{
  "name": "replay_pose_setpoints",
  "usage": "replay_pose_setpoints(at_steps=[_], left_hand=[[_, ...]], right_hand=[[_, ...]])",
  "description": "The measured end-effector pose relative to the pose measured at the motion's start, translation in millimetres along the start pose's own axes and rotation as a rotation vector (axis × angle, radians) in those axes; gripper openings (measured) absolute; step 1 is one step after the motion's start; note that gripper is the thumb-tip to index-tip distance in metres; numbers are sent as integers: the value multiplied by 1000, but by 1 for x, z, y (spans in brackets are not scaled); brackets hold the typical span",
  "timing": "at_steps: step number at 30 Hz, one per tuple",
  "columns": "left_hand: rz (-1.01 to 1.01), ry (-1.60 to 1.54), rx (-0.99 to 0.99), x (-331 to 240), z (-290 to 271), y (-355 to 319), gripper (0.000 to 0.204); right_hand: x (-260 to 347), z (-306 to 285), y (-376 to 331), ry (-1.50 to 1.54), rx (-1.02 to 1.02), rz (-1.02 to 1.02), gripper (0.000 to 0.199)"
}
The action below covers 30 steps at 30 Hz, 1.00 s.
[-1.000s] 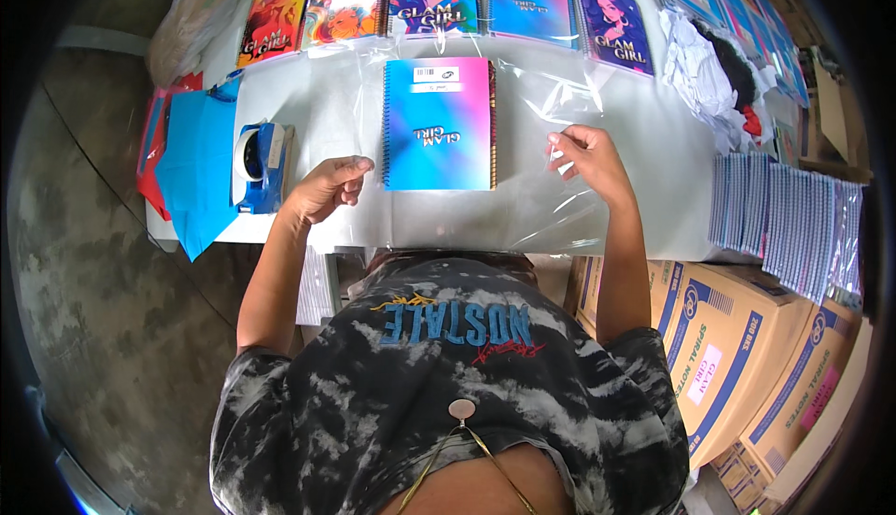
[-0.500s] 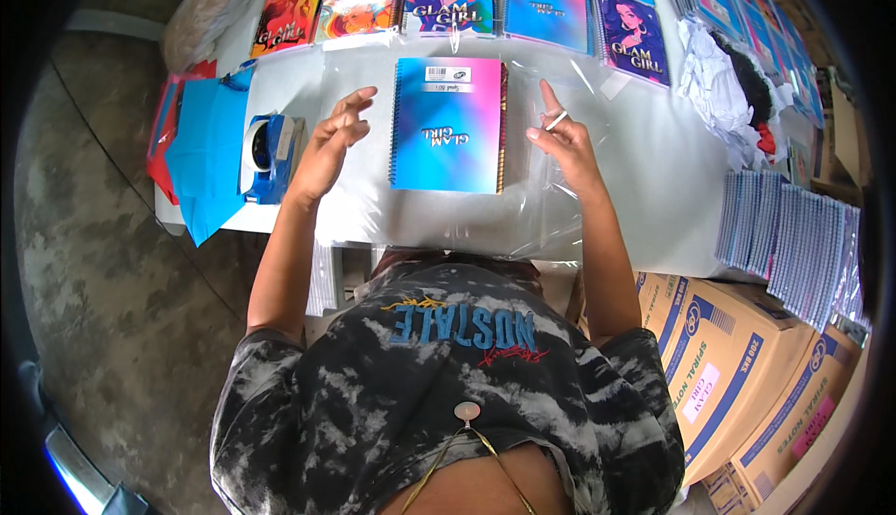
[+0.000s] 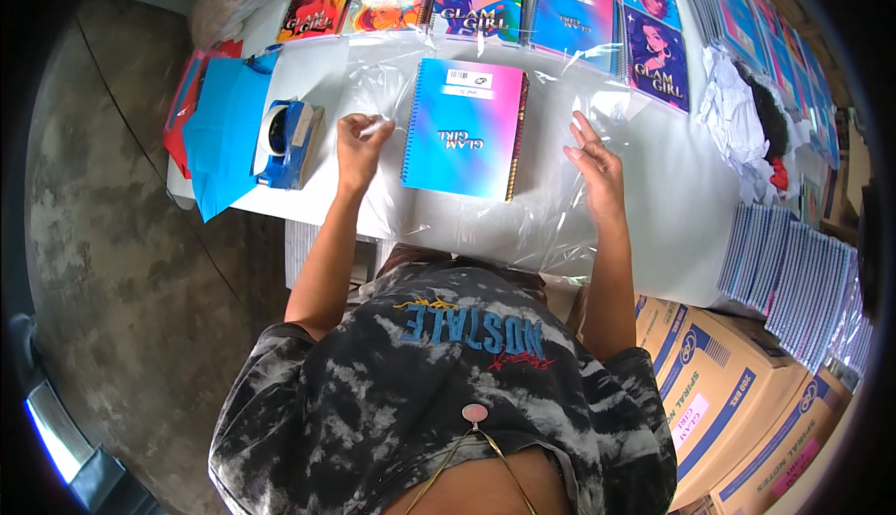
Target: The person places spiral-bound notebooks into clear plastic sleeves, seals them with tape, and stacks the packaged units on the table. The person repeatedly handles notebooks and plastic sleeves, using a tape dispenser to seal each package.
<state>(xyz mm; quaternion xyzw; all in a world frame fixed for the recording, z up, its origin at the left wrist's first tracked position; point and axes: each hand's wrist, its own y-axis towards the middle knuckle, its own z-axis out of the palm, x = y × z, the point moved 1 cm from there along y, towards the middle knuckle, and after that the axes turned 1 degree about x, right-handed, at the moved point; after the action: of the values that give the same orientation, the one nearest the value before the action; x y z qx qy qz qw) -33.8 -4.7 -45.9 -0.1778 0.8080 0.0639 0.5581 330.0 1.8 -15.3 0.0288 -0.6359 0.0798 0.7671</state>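
A stack of spiral notebooks [image 3: 462,165] with a blue and pink cover on top lies in front of me, on a sheet of clear plastic film [image 3: 560,221]. To its left, my left hand [image 3: 359,151] is closed in a pinch on the film, which rises in folds beside the stack. My right hand [image 3: 599,169] hovers at the other side, fingers stretched and apart, close to the film's right part. No hold on the film shows there.
A blue tape dispenser [image 3: 291,146] stands left, by blue sheets [image 3: 219,127]. Several colourful notebooks [image 3: 476,1] line the far side. Crumpled white paper [image 3: 733,118] lies right, near stacked notebooks [image 3: 789,272]. Cardboard boxes [image 3: 723,384] sit below the table [image 3: 663,207].
My left hand has gone from spread fingers to a pinch on the film, which now lifts beside the stack. My right hand has stayed open, its fingers shifting slightly. The whole view has tilted.
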Motion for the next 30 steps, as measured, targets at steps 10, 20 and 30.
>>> replay_pose_setpoints(at_steps=[10,20,30], left_hand=[[-383,-95,665,-44,-65,18,22],[311,-98,685,-89,27,1,20],[478,347,827,-74,87,-20,62]], right_hand=[[23,-29,-3,-189,30,288,25],[-2,70,23,138,93,-157,13],[-31,108,20,-642,-13,-266,27]])
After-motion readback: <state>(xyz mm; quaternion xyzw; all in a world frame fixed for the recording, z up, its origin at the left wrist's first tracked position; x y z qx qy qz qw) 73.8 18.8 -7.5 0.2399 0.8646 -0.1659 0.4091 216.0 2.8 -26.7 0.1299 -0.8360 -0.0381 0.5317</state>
